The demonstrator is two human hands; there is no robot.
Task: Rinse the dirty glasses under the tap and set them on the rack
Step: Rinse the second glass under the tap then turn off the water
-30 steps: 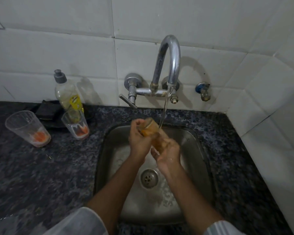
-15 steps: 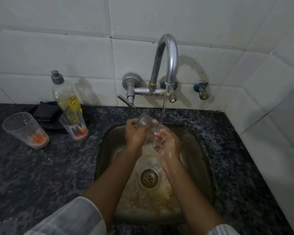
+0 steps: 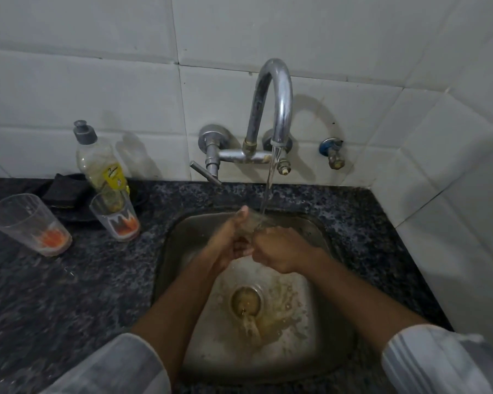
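Observation:
Water runs from the chrome tap [image 3: 279, 109] onto a clear glass [image 3: 255, 220] that I hold over the steel sink [image 3: 182, 280]. My left hand [image 3: 228, 243] grips the glass, thumb up along its side. My right hand [image 3: 282, 251] closes on its lower part; most of the glass is hidden between my hands. Two dirty glasses with orange residue stand on the dark counter at the left: a plain one [image 3: 29, 223] and a patterned one [image 3: 114, 214]. No rack is in view.
A dish soap bottle [image 3: 100, 163] and a dark sponge [image 3: 66, 191] sit by the wall behind the glasses. Brownish water pools around the drain [image 3: 246, 301]. A second valve [image 3: 332, 152] sticks out of the tiled wall; the tiled corner closes the right side.
The amber liquid has left the glass and now lies brownish in the sink. My hands have turned the glass under the stream, with the right hand moving lower around it.

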